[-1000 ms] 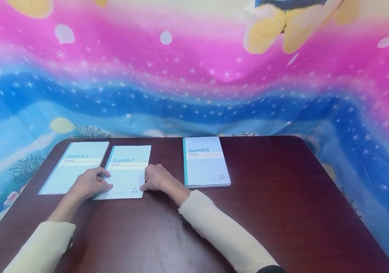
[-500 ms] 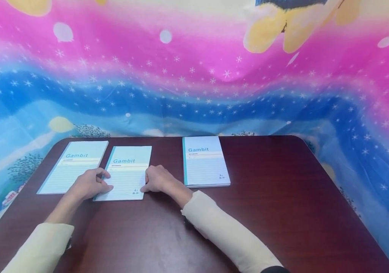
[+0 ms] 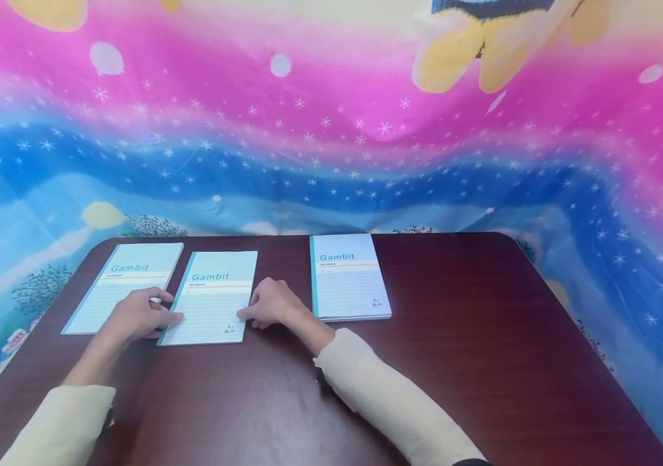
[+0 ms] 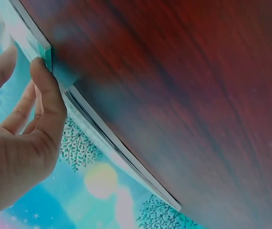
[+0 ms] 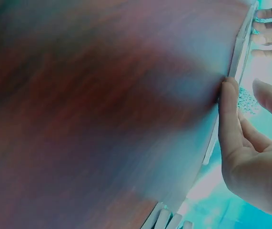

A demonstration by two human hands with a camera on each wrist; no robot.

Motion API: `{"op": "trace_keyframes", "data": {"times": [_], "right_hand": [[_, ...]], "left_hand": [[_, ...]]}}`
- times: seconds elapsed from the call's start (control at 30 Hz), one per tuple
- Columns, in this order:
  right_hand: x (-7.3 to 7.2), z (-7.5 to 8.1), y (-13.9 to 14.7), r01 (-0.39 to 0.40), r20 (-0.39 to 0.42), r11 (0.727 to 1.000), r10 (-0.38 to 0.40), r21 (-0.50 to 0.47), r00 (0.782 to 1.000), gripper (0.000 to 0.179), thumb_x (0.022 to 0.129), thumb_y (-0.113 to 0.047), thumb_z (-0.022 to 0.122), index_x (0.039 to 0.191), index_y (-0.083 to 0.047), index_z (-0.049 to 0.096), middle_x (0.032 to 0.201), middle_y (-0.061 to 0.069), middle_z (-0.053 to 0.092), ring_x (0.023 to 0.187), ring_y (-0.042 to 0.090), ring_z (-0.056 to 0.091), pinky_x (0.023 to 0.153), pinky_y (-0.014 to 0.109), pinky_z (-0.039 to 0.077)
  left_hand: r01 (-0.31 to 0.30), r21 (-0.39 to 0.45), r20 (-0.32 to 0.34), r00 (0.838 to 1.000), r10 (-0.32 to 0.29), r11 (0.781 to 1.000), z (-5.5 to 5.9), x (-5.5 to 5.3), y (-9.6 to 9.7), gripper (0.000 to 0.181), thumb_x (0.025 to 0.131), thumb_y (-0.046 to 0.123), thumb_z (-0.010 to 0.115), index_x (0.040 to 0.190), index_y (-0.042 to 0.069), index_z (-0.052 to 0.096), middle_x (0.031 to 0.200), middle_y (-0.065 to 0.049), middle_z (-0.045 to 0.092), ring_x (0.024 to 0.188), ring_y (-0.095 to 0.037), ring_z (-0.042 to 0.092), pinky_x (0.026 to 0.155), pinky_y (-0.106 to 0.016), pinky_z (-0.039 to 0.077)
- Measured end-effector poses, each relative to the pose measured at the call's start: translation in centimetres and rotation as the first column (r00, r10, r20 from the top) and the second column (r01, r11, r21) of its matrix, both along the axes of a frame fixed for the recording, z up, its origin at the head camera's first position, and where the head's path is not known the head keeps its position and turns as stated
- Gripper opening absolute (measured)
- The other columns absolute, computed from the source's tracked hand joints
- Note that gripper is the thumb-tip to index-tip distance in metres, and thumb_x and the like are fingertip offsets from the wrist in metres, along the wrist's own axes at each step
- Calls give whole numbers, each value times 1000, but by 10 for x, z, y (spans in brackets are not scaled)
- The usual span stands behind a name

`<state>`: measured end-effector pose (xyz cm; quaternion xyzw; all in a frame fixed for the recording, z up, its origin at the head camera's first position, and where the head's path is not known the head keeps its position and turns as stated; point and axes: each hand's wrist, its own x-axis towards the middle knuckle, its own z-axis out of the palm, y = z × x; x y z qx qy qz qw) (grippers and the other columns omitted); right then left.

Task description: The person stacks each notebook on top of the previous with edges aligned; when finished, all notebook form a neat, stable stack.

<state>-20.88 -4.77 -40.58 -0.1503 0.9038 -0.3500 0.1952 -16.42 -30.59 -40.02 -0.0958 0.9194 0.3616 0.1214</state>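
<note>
Three white notebooks with teal spines and "Gambit" covers lie in a row along the table's far side. My left hand (image 3: pixel 133 315) is at the left edge of the middle notebook (image 3: pixel 207 298). Its thumb touches the spine corner, while the other fingers stand apart from the thumb, plain in the left wrist view. My right hand (image 3: pixel 273 302) is at the opposite edge, thumb tip by the lower right side and fingers loosely bent. Partly behind my left hand is the left notebook (image 3: pixel 127 285). To the right of my right hand lies the right notebook (image 3: pixel 347 275), looking thicker.
The dark red-brown wooden table (image 3: pixel 471 349) has a rounded far right corner. Right behind it hangs a pink and blue printed cloth (image 3: pixel 331 129) with snowflakes. Gaps of bare wood separate the notebooks, the wider one lying between the middle and right ones.
My left hand has shifted slightly left, its thumb drawing back from the cover toward the spine. The right hand's fingers have eased off the right edge. The notebooks stay in place on the table.
</note>
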Motion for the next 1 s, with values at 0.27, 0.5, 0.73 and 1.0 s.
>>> {"op": "trace_keyframes", "data": {"times": [0.27,0.5,0.73,1.0], "right_hand": [[-1,-1,-3,41,117,996,-31,-81,993,23,90,-24,80,77,-6,76,61,4,70,58,14,70,59,26,58],[0,-3,-4,101,151,988,-83,-114,985,20,90,-20,80,78,-4,77,62,5,70,60,14,71,59,25,58],[-2,-4,-2,119,160,985,-98,-129,982,18,90,-18,80,80,-3,77,63,6,70,61,14,71,60,25,59],[-1,-4,-3,122,168,983,-98,-138,981,15,90,-15,80,84,-1,78,63,6,70,60,15,71,59,26,59]], "left_hand": [[-27,-66,38,999,30,997,-2,-2,-1,61,90,18,76,127,-22,49,121,-41,53,100,-46,62,83,-50,59],[-29,-66,50,998,32,997,-4,-4,1,66,91,23,75,129,-24,48,124,-42,51,100,-45,62,80,-47,61],[-34,-43,111,993,39,999,1,-7,7,75,95,29,72,137,-24,40,132,-42,44,109,-47,54,86,-50,58],[-4,-21,106,994,6,1000,-1,-7,3,61,98,11,60,138,-28,34,137,-46,39,121,-54,50,96,-58,51]]}}
